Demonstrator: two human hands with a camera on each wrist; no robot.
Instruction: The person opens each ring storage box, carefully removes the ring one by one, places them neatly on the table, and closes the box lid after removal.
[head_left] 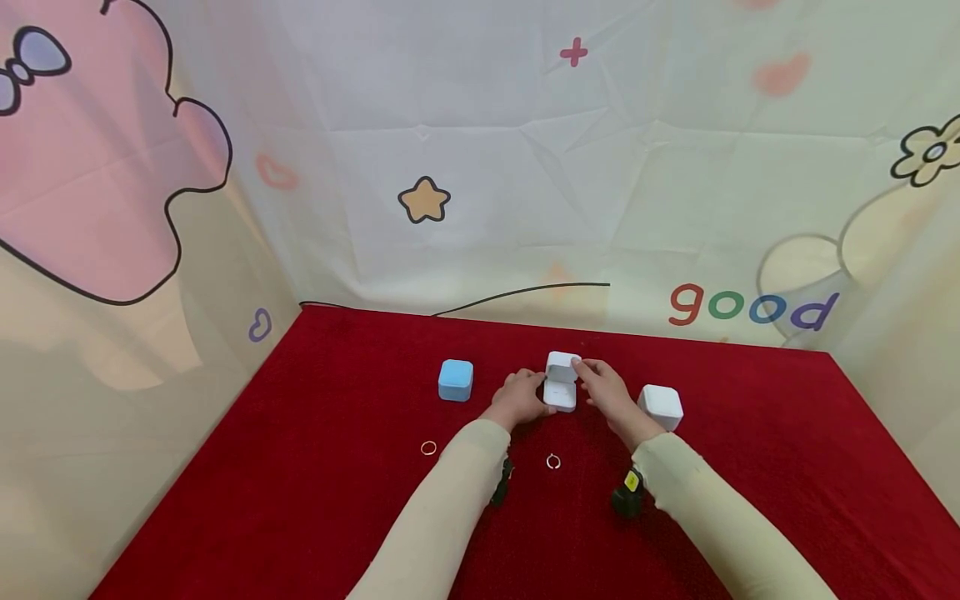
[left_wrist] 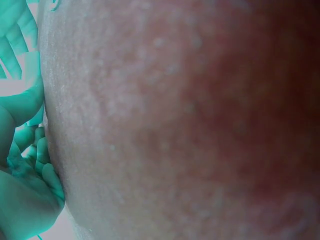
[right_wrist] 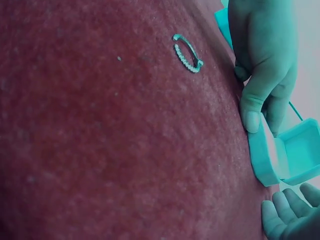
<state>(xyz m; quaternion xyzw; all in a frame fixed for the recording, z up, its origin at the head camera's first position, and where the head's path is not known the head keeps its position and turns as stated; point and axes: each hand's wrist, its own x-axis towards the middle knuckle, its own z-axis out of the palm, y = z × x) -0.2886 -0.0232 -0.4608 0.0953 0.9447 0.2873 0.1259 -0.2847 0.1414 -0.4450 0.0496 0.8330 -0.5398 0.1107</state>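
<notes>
An opened white ring box [head_left: 560, 397] stands on the red cloth with its lid raised at the back. My left hand [head_left: 519, 397] grips the base from the left; in the right wrist view its thumb [right_wrist: 253, 121] presses the front edge. On the other side, my right hand [head_left: 609, 392] has a fingertip at the raised lid's right edge, its other fingers loosely bent beside the box. Nearer to me lies a silver open ring [right_wrist: 193, 67], partly set with small stones. The left wrist view is mostly blurred red cloth, with both hands at its left border.
A closed light-blue ring box [head_left: 455, 381] sits left of my left hand. Beside my right wrist stands a closed white ring box [head_left: 662, 405]. A thin gold-coloured ring [head_left: 423, 450] lies near my left forearm. A printed cloth backdrop [head_left: 495, 167] rises behind the table.
</notes>
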